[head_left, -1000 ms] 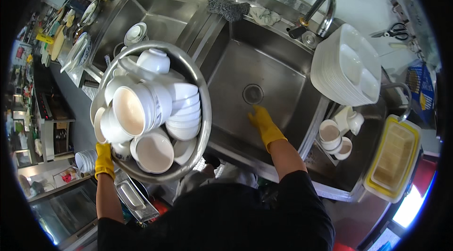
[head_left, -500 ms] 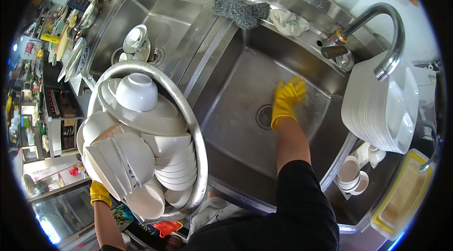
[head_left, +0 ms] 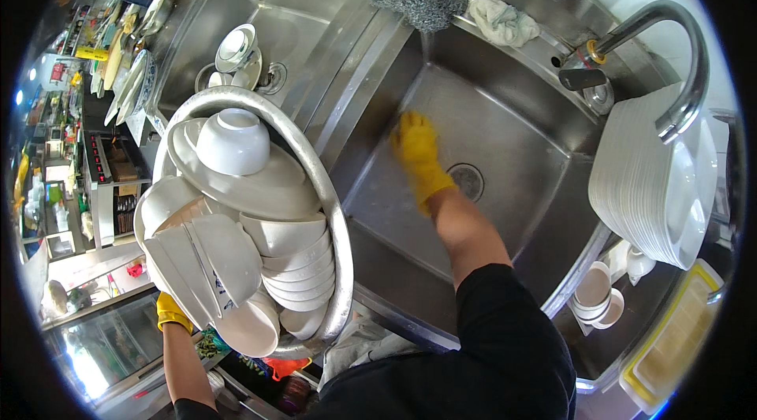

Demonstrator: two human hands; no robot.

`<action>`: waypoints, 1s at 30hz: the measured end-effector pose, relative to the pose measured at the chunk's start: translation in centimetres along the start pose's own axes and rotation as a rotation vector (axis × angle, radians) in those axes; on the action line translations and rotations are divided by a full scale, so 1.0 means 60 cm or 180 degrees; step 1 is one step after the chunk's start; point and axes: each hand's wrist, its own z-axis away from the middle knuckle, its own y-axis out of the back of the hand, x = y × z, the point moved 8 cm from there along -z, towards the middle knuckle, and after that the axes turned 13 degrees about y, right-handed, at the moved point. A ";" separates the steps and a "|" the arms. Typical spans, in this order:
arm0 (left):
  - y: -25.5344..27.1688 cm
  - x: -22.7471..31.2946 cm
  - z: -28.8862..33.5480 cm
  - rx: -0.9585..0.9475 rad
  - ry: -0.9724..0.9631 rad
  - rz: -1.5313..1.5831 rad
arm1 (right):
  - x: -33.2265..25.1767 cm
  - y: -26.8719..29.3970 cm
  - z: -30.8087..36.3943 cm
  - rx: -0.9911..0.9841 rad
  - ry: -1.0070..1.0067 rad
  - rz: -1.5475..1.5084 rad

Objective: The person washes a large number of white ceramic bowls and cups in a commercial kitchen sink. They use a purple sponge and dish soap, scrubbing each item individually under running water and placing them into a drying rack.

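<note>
head view: our left hand [head_left: 173,312], in a yellow glove, is at the lower left side of the metal basin [head_left: 341,223], which holds many white bowls [head_left: 296,266] at the left of the sink [head_left: 505,136]. its fingers are hidden, so we cannot tell whether they grasp. our right hand [head_left: 419,158], also gloved, is inside the sink, left of the drain [head_left: 465,182]; its palm is hidden, so we cannot tell if its fingers are clenched or released. we judge it wise to support the basin firmly, because the bowls lean, and to move the right hand gently.
</note>
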 end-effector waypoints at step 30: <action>0.019 0.103 0.019 -0.0558 0.0358 0.1831 | 0.108 0.104 0.286 -0.2631 -0.0875 0.0889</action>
